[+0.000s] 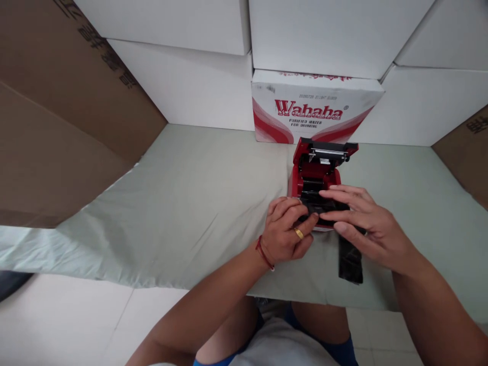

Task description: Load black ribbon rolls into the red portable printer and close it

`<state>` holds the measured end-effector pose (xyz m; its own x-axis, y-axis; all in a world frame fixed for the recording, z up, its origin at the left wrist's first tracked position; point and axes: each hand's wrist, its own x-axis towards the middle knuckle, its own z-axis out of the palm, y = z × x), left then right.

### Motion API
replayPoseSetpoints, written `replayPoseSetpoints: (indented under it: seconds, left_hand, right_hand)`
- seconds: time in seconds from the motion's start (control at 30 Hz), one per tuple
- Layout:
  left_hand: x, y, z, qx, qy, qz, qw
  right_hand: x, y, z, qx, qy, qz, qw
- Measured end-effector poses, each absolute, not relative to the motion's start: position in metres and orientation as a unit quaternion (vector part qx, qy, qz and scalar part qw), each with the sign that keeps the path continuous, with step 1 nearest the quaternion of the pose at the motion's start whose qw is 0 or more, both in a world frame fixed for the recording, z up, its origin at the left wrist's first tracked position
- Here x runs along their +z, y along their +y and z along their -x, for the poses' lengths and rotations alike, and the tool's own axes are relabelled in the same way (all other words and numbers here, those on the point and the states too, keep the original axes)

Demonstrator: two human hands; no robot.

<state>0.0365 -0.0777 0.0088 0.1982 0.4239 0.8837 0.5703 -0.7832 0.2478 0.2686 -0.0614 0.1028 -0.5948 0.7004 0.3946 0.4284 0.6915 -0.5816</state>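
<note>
A small red label printer [293, 185] stands on the table with its black-lined lid [330, 148] tipped up and back. Black rollers show in its open bay. A glossy black ribbon [351, 259] runs over the printer's front and hangs down at the right onto the cloth. My left hand [287, 226], with a gold ring and a red bracelet, is curled at the printer's front left, fingers closed on the ribbon's edge. My right hand [368, 223] reaches in from the right, fingers stretched out and apart, their tips touching the ribbon over the bay. The left fingertips are partly hidden.
A pale green cloth [183, 203] covers the table. Behind the printer stands a white and red Wahaha water carton [316, 109], among stacked white boxes [183, 84]. Brown cardboard boxes stand at the left [68, 152] and the right edge [467, 152].
</note>
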Motion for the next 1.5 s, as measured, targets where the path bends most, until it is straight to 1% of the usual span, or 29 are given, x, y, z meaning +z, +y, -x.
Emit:
replayPoseSetpoints:
  seconds: [0.07, 0.2, 0.23, 0.27, 0.33, 0.47, 0.57, 0.7, 0.83, 1.1, 1.2, 1.37, 1.43, 1.5]
  left_hand:
    - [0.012, -0.078, -0.038, -0.545, -0.327, 0.768, 0.082]
    - [0.015, -0.08, -0.04, -0.542, -0.332, 0.767, 0.09]
    - [0.016, -0.08, -0.04, -0.541, -0.333, 0.767, 0.088]
    - [0.016, -0.081, -0.041, -0.538, -0.336, 0.768, 0.085]
    - [0.017, -0.082, -0.041, -0.534, -0.343, 0.769, 0.081]
    - [0.018, -0.084, -0.041, -0.531, -0.349, 0.767, 0.086]
    - [0.018, -0.083, -0.041, -0.533, -0.353, 0.763, 0.094]
    - [0.017, -0.083, -0.041, -0.544, -0.35, 0.755, 0.105]
    - [0.013, -0.083, -0.04, -0.548, -0.351, 0.751, 0.11]
    - [0.011, -0.082, -0.036, -0.531, -0.361, 0.76, 0.097]
    - [0.011, -0.081, -0.033, -0.541, -0.352, 0.762, 0.048]
    - [0.009, -0.07, -0.02, -0.587, -0.326, 0.731, -0.125]
    - [0.009, -0.062, -0.015, -0.576, -0.345, 0.715, -0.192]
    - [0.009, -0.056, -0.011, -0.563, -0.36, 0.709, -0.225]
  right_hand:
    - [0.104, -0.056, -0.269, 0.23, -0.832, 0.363, 0.351]
    - [0.092, -0.025, -0.272, 0.194, -0.674, 0.478, 0.528]
    - [0.087, -0.014, -0.272, 0.188, -0.637, 0.494, 0.561]
    - [0.083, -0.001, -0.273, 0.189, -0.614, 0.498, 0.583]
    - [0.077, 0.022, -0.272, 0.209, -0.603, 0.483, 0.599]
    - [0.07, 0.051, -0.265, 0.271, -0.617, 0.464, 0.575]
    - [0.07, 0.048, -0.258, 0.287, -0.628, 0.462, 0.556]
    - [0.079, 0.02, -0.255, 0.229, -0.666, 0.452, 0.547]
    - [0.084, -0.013, -0.262, 0.178, -0.736, 0.433, 0.489]
    - [0.059, -0.047, -0.279, 0.125, -0.824, 0.385, 0.396]
    - [0.054, -0.052, -0.277, 0.085, -0.837, 0.381, 0.384]
    - [0.05, -0.051, -0.275, 0.059, -0.842, 0.372, 0.386]
    - [0.048, -0.05, -0.275, 0.059, -0.839, 0.371, 0.393]
    - [0.047, -0.05, -0.274, 0.062, -0.837, 0.37, 0.4]
